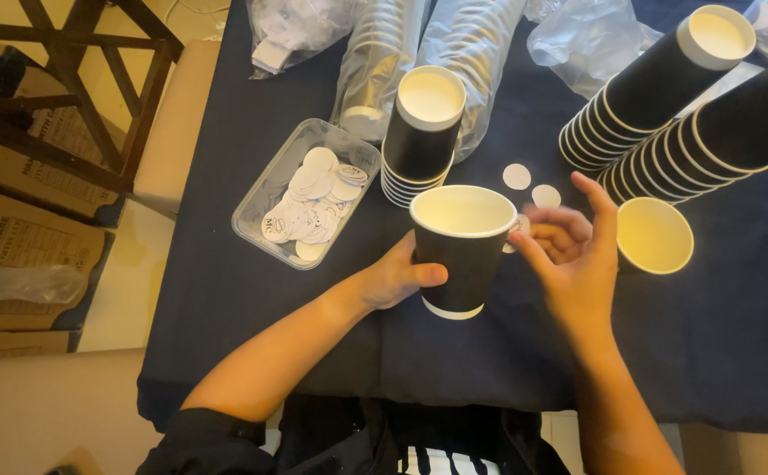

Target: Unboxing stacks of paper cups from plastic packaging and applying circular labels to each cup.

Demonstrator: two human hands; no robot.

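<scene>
A black paper cup (460,251) with a white inside stands upright on the dark blue tablecloth (709,352). My left hand (402,277) grips its left side. My right hand (573,251) hovers just to the cup's right, fingers curled and apart. A small round white sticker (516,230) shows at its fingertips; whether the hand holds it is unclear. Two more round stickers (517,177) lie on the cloth behind the cup. A clear plastic tray (265,189) of round white stickers sits to the left.
A short stack of black cups (419,132) stands behind the held cup. Two long stacks (657,84) lie on their sides at the right, with a single cup (654,235) beside them. Bagged lids (472,53) lie at the back. A wooden frame (94,79) stands left.
</scene>
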